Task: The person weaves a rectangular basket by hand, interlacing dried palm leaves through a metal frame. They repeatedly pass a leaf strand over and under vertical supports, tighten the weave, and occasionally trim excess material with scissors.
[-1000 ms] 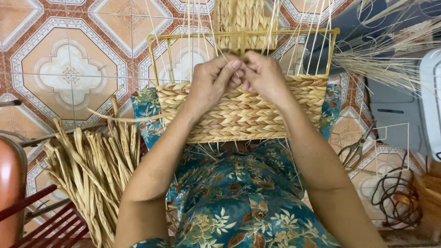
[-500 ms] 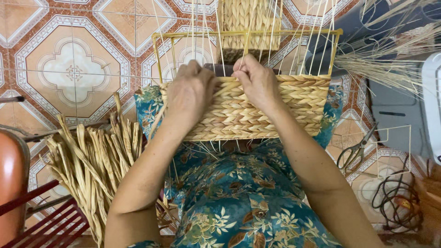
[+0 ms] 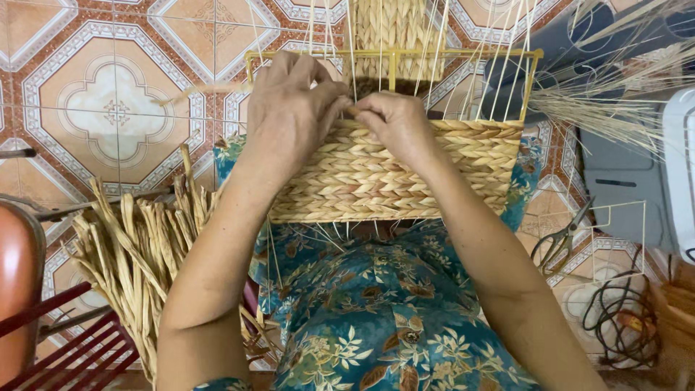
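— What is the person wearing?
— A teal garment (image 3: 384,318) printed with brown and cream leaves and flowers. Both forearms are bare, and the hands (image 3: 289,116) carry no rings or gloves.

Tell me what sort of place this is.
Probably a home workspace for basket weaving, set up on a patterned tile floor. Both hands, left and right, work a half-woven basket on a yellow wire frame, with a bundle of dried straw and scissors nearby.
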